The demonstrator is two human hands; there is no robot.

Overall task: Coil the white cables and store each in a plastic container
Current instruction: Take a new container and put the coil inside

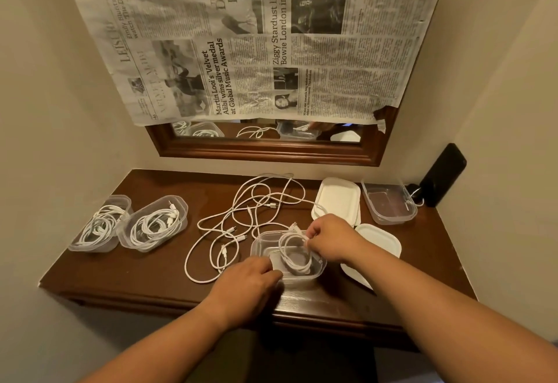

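Note:
A clear plastic container (314, 277) sits near the front edge of the dark wooden table (145, 277). A coiled white cable (291, 257) hangs into it, pinched at its top by my right hand (330, 236). My left hand (252, 278) grips the container's near left rim. Loose white cables (241, 216) lie tangled on the table behind and to the left of the container. Two clear containers at the far left (99, 225) (154, 225) each hold a coiled white cable.
White lids (339, 201) are stacked at the back right, and another lid (382, 242) lies under my right forearm. A clear container (389, 206) stands at the right rear beside a black phone (444, 174) leaning on the wall. A newspaper-covered mirror (262, 147) hangs above.

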